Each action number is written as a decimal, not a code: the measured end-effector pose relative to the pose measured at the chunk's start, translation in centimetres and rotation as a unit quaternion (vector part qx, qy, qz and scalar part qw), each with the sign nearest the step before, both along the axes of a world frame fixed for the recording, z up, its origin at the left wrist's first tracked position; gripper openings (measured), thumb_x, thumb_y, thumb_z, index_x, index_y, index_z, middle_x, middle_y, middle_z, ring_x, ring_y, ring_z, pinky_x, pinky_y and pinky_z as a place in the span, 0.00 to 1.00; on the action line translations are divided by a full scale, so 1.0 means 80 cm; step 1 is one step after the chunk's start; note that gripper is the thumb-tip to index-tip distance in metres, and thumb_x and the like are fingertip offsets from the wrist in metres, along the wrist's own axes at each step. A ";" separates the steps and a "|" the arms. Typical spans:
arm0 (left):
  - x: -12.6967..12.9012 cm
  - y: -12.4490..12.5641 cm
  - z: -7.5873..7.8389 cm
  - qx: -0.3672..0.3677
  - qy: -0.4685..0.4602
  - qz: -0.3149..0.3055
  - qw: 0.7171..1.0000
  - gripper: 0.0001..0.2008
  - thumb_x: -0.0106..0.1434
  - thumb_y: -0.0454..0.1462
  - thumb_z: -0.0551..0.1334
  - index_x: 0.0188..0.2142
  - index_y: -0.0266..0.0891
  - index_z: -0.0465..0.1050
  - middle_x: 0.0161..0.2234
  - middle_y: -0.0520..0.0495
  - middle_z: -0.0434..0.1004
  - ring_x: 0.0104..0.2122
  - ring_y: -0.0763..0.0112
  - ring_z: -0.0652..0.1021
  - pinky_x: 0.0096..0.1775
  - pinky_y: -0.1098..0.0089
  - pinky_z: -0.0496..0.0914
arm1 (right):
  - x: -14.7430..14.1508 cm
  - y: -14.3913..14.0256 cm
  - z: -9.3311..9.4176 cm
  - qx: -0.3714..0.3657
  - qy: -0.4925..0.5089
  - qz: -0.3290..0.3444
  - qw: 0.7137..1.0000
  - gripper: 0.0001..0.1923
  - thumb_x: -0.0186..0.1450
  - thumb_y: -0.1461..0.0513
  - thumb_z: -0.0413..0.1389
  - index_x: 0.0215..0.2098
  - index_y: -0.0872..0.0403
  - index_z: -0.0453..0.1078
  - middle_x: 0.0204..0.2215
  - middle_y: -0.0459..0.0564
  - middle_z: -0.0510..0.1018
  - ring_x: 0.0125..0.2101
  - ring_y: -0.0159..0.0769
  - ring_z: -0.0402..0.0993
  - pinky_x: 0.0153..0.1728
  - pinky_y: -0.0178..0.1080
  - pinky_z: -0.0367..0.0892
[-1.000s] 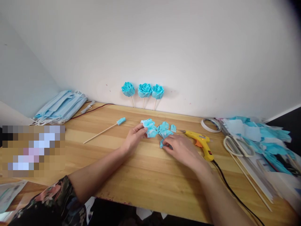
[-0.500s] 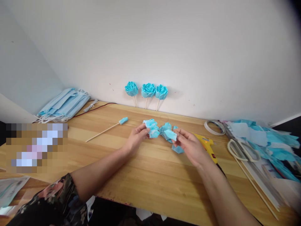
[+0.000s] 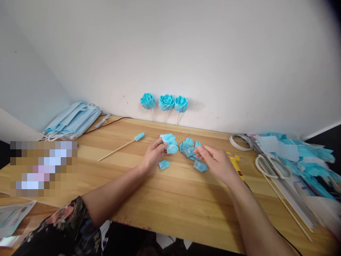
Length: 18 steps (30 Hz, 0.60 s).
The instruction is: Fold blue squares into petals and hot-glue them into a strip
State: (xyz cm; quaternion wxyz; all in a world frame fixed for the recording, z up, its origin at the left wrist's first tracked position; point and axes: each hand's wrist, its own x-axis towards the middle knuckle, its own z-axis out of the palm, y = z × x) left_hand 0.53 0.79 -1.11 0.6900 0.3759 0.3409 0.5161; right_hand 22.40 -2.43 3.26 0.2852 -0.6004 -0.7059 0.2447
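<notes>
My left hand (image 3: 153, 155) pinches a loose bunch of blue petals (image 3: 170, 143) cut from thin mask-like fabric, held just above the table. One single petal (image 3: 164, 164) lies on the wood below that bunch. To the right, my right hand (image 3: 217, 161) has its thumb and fingers closed at the edge of a small pile of blue petals (image 3: 187, 147), on what looks like one petal (image 3: 197, 144). Nearer me, another petal (image 3: 200, 166) rests under the right fingers. A wooden stick (image 3: 115, 150) with a blue wrapped tip (image 3: 139, 137) lies left of my hands.
Three blue fabric flowers (image 3: 166, 103) on sticks lean against the wall. Folded masks (image 3: 73, 121) are stacked at back left. On the right are a yellow glue gun (image 3: 234, 161), a tape roll (image 3: 241, 142), scissors (image 3: 266, 166), sticks (image 3: 287, 208) and blue scraps (image 3: 317, 154).
A single petal now lies below my left hand, where bare wood was. The pale-sided petal my right hand held up is no longer visible there; its fingers have lowered to the pile.
</notes>
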 end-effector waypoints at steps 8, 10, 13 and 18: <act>-0.002 -0.002 0.006 0.009 -0.044 -0.038 0.998 0.18 0.55 0.38 0.66 0.46 0.38 0.72 0.43 0.43 0.77 0.39 0.65 0.77 0.39 0.67 0.71 | 0.093 -0.029 0.033 -0.029 -0.379 -0.208 0.901 0.21 0.66 0.49 0.45 0.33 0.49 0.75 0.25 0.56 0.79 0.22 0.44 0.71 0.22 0.39 0.54; -0.001 -0.004 0.009 0.018 -0.047 -0.044 0.998 0.19 0.54 0.36 0.67 0.46 0.38 0.72 0.43 0.43 0.76 0.41 0.65 0.77 0.40 0.67 0.71 | 0.112 -0.036 0.017 -0.058 -0.370 -0.214 0.902 0.22 0.65 0.48 0.46 0.32 0.50 0.76 0.25 0.58 0.79 0.21 0.44 0.71 0.22 0.40 0.55; -0.001 -0.006 0.013 0.024 -0.050 -0.048 0.997 0.21 0.53 0.36 0.68 0.47 0.38 0.72 0.43 0.43 0.77 0.42 0.64 0.77 0.42 0.66 0.71 | 0.123 -0.037 -0.015 -0.068 -0.341 -0.179 0.920 0.25 0.65 0.46 0.44 0.32 0.51 0.75 0.24 0.56 0.79 0.24 0.45 0.74 0.23 0.40 0.58; -0.002 -0.007 0.016 0.027 -0.047 -0.054 0.997 0.22 0.53 0.36 0.68 0.49 0.38 0.71 0.43 0.43 0.77 0.41 0.64 0.77 0.42 0.66 0.71 | 0.125 -0.029 -0.051 -0.070 -0.345 -0.215 0.911 0.23 0.61 0.46 0.49 0.36 0.55 0.73 0.31 0.58 0.80 0.30 0.48 0.76 0.26 0.40 0.62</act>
